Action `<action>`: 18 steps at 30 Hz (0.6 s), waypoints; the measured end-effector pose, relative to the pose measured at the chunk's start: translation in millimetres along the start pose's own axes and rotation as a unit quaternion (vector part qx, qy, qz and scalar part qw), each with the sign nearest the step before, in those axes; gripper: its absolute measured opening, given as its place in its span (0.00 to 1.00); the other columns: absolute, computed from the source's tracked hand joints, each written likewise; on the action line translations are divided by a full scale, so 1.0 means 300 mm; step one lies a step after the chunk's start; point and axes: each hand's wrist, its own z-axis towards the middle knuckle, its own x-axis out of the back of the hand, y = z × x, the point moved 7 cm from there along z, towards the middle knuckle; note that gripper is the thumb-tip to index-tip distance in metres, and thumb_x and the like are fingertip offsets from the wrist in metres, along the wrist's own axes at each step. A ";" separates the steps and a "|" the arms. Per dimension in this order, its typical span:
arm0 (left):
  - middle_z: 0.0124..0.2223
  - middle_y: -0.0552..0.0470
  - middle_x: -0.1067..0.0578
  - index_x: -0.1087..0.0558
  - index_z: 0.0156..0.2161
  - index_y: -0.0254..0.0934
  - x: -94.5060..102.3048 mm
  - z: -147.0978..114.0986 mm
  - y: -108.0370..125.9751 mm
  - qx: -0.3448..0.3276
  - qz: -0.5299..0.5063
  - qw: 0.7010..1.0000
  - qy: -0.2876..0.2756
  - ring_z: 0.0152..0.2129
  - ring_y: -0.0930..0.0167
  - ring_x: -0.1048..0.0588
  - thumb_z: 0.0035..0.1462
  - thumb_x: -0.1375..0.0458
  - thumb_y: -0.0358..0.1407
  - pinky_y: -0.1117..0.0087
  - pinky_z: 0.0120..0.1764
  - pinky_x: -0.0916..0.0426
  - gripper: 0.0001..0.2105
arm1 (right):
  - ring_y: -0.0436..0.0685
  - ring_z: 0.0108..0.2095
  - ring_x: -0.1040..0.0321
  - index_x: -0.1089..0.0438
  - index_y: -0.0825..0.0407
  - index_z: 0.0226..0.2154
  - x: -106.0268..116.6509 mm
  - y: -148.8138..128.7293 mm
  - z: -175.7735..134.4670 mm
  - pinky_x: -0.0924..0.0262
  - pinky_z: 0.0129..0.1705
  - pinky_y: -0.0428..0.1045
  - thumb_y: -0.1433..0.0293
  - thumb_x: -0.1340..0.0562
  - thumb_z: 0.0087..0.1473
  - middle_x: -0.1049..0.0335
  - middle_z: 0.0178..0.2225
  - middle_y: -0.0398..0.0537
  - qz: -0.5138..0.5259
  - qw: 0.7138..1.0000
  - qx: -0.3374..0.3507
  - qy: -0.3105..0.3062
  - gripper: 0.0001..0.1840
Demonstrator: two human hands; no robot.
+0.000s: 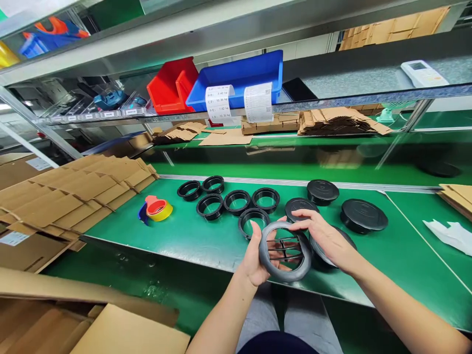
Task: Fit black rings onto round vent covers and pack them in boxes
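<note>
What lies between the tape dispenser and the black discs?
Six open black rings lie between the tape dispenser and the black discs, as the head view shows.

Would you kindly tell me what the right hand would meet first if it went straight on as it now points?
Probably the grey ring, which the right hand seems to be touching at its rim. Past that, an open black ring looks roughly in line, though depth is unclear.
</note>
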 end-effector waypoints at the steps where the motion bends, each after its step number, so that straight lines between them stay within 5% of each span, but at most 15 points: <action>1: 0.54 0.33 0.27 0.49 0.69 0.45 0.002 0.004 0.000 0.004 -0.013 1.000 -0.002 0.42 0.51 0.22 0.53 0.59 0.71 0.52 0.38 0.25 0.46 | 0.64 0.63 0.48 0.27 0.39 0.52 -0.001 -0.001 0.003 0.51 0.66 0.66 0.54 0.53 0.70 0.45 0.61 0.49 -0.008 1.000 0.006 -0.003 0.22; 7: 0.54 0.33 0.26 0.40 0.66 0.37 0.024 0.027 -0.009 0.022 -0.086 0.996 0.016 0.47 0.52 0.24 0.58 0.59 0.68 0.46 0.50 0.31 0.43 | 0.66 0.66 0.53 0.42 0.40 0.65 -0.021 -0.023 -0.005 0.49 0.65 0.67 0.55 0.55 0.71 0.51 0.66 0.52 -0.141 0.987 0.082 0.005 0.26; 12: 0.52 0.34 0.25 0.34 0.61 0.29 0.065 0.053 -0.038 0.021 -0.115 0.992 0.049 0.51 0.52 0.27 0.59 0.56 0.67 0.51 0.56 0.35 0.44 | 0.73 0.69 0.65 0.56 0.51 0.71 -0.161 -0.042 -0.068 0.62 0.68 0.71 0.42 0.42 0.59 0.62 0.71 0.60 -0.363 0.895 0.216 -0.145 0.49; 15: 0.52 0.34 0.25 0.32 0.60 0.29 0.068 0.068 -0.059 0.037 -0.096 0.994 0.044 0.53 0.52 0.28 0.58 0.55 0.67 0.51 0.57 0.36 0.43 | 0.78 0.69 0.70 0.63 0.53 0.72 -0.167 -0.037 -0.051 0.61 0.66 0.74 0.38 0.40 0.54 0.74 0.71 0.65 -0.386 0.891 0.185 -0.154 0.59; 18: 0.50 0.34 0.24 0.31 0.58 0.31 0.072 0.077 -0.053 0.027 -0.089 0.995 0.042 0.51 0.51 0.27 0.56 0.57 0.69 0.51 0.54 0.34 0.44 | 0.76 0.69 0.64 0.67 0.49 0.72 -0.156 -0.012 0.014 0.51 0.64 0.71 0.41 0.36 0.52 0.69 0.70 0.65 -0.341 0.912 0.129 -0.189 0.61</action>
